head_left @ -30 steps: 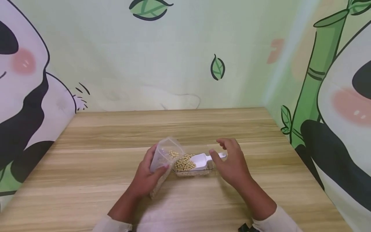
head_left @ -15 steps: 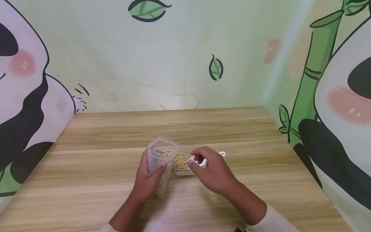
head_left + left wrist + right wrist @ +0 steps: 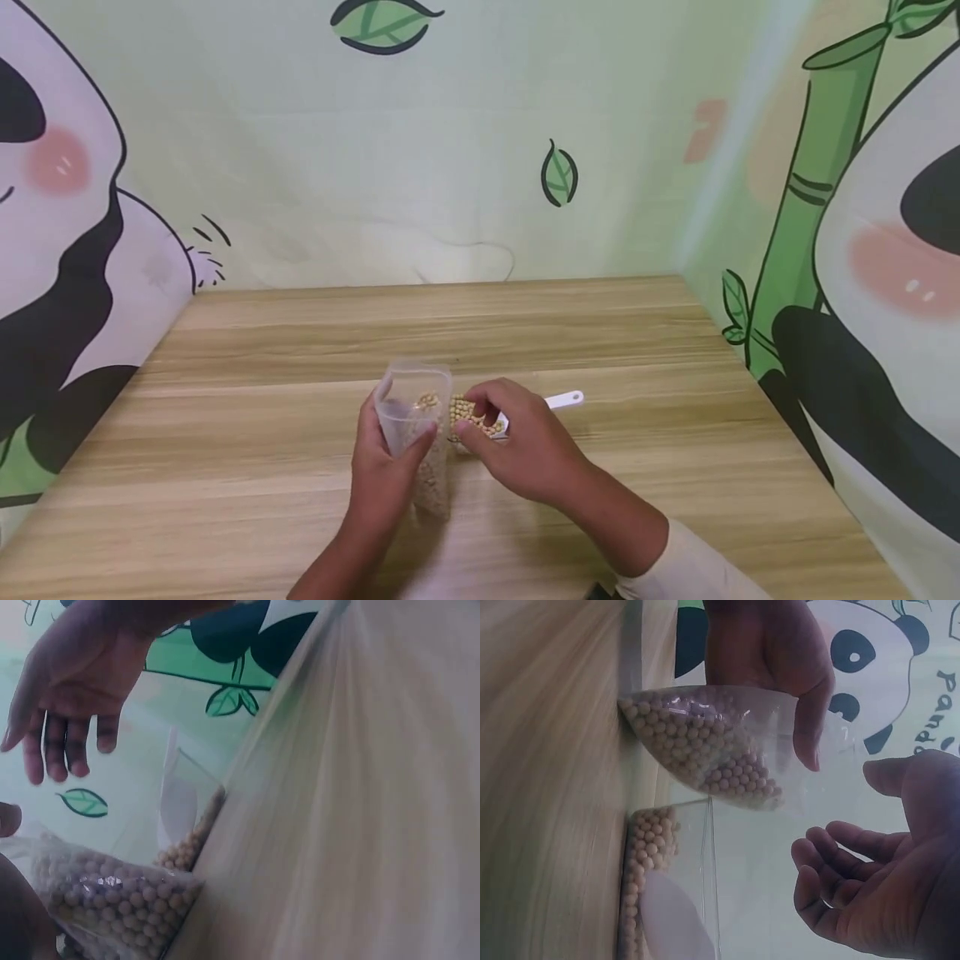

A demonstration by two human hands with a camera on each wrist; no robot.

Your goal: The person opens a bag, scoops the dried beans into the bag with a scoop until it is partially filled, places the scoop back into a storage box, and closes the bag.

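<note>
My left hand (image 3: 381,475) grips a clear plastic bag (image 3: 432,479) partly filled with round beige soybeans, its mouth spread wide at the top. The bag's lower end meets the table in the right wrist view. Just right of it stands a shallow clear box (image 3: 697,832) with more soybeans (image 3: 463,410) in it. A white scoop (image 3: 566,400) lies in the box, its handle sticking out to the right. My right hand (image 3: 517,442) hovers over the box with loosely bent fingers and holds nothing; it hides much of the box and scoop in the head view.
The wood-grain table (image 3: 225,417) extends around the bag and box on all sides. Behind it rises a pale green wall (image 3: 300,167) printed with leaves, and pandas flank both sides.
My right hand has moved left from beside the scoop handle to over the box, near the bag. The left hand has turned the bag from tilted over the box to nearly upright.
</note>
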